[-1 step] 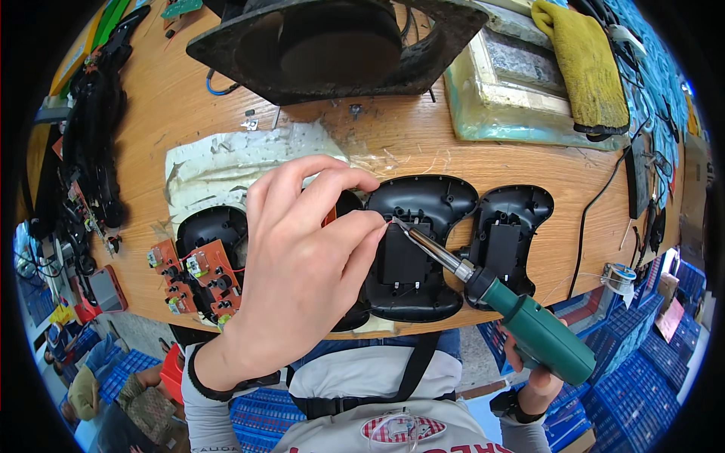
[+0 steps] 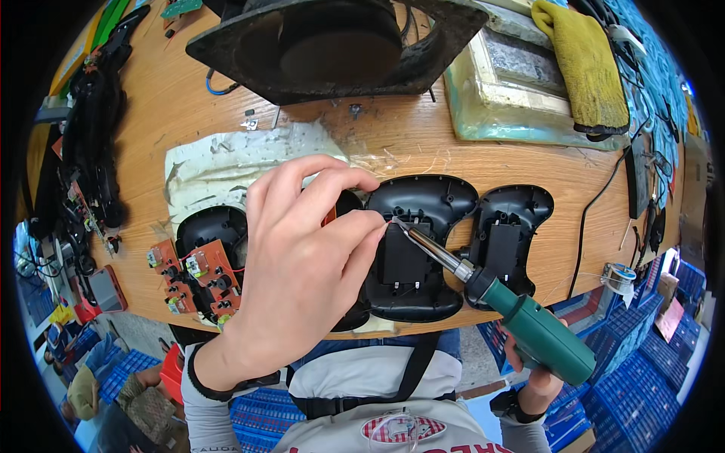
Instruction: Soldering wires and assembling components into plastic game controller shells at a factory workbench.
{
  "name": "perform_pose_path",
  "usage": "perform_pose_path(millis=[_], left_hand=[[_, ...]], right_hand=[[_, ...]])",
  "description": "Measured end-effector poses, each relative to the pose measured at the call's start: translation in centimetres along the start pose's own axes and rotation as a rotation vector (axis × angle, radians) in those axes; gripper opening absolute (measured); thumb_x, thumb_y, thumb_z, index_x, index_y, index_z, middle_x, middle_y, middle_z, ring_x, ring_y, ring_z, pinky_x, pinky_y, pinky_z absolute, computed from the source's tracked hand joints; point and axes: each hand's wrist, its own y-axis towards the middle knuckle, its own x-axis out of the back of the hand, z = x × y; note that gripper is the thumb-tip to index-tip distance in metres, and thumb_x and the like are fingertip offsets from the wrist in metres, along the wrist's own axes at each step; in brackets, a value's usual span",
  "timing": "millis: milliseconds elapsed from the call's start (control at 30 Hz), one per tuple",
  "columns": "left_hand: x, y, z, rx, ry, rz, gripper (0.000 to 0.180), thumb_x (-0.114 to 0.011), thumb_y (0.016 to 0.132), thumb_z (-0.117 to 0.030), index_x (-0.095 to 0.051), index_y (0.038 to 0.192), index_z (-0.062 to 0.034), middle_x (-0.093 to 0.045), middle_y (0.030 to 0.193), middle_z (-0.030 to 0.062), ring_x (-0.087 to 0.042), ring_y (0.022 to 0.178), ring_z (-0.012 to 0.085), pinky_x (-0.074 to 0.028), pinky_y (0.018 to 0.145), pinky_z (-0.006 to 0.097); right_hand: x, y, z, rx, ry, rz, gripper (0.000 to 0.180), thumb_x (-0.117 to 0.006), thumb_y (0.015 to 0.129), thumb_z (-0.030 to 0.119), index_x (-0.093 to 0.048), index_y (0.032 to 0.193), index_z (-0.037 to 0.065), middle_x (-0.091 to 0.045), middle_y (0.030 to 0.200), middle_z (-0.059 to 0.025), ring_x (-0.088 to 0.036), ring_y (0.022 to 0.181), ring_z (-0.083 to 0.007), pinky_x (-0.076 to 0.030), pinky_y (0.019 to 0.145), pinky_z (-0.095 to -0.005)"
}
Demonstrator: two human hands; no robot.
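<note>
My right hand grips a green soldering iron by its handle. The iron's metal tip reaches a black game controller shell half, near the top of its rectangular battery compartment. My left hand hangs over the shell's left side, thumb and index finger pinched right beside the tip. A tiny reddish bit shows at those fingertips, too small to name. Another black controller shell half lies just to the right. Behind my left hand, one more shell is mostly hidden.
Orange circuit boards rest by a black shell on the left. A large black fan frame stands at the back. A yellow glove drapes over a wrapped block. A solder spool sits at the right edge; black parts pile up far left.
</note>
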Motion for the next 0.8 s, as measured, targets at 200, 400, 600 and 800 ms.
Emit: perform_pose_path(millis=[200, 400, 600, 800], left_hand=[[-0.04, 0.02, -0.01, 0.009, -0.012, 0.002, 0.007, -0.067, 0.067, -0.005, -0.065, 0.074, -0.0058, -0.059, 0.097, 0.0012, -0.050, 0.100, 0.0217, -0.033, 0.085, 0.034], [-0.03, 0.06, 0.03, 0.002, -0.003, -0.002, 0.007, -0.067, 0.066, -0.004, -0.065, 0.073, -0.0054, -0.059, 0.097, 0.0015, -0.049, 0.100, 0.0224, -0.032, 0.087, 0.035], [-0.02, 0.12, 0.04, 0.003, -0.010, 0.002, 0.007, -0.067, 0.066, -0.004, -0.065, 0.073, -0.0050, -0.059, 0.096, 0.0016, -0.049, 0.100, 0.0227, -0.032, 0.087, 0.035], [-0.02, 0.18, -0.03, 0.006, -0.006, 0.001, 0.006, -0.067, 0.066, -0.004, -0.064, 0.072, -0.0047, -0.059, 0.096, 0.0015, -0.049, 0.101, 0.0224, -0.032, 0.087, 0.035]], right_hand=[[0.24, 0.29, 0.88, 0.012, -0.060, 0.034, 0.086, -0.048, 0.064, 0.078, -0.064, 0.088, -0.003, -0.063, 0.078, -0.0080, -0.060, 0.062, -0.0171, -0.038, 0.051, -0.0245], [0.17, 0.15, 1.07, -0.009, -0.115, 0.003, 0.087, -0.046, 0.062, 0.080, -0.064, 0.086, -0.002, -0.063, 0.076, -0.0054, -0.058, 0.058, -0.0150, -0.034, 0.051, -0.0230], [0.07, 0.19, 0.97, 0.021, -0.114, -0.016, 0.086, -0.047, 0.062, 0.080, -0.064, 0.085, -0.001, -0.063, 0.073, -0.0044, -0.057, 0.056, -0.0139, -0.033, 0.051, -0.0228], [0.01, 0.17, 1.09, 0.033, -0.083, -0.022, 0.083, -0.051, 0.062, 0.078, -0.065, 0.085, -0.001, -0.063, 0.073, -0.0042, -0.057, 0.055, -0.0136, -0.033, 0.051, -0.0225]])
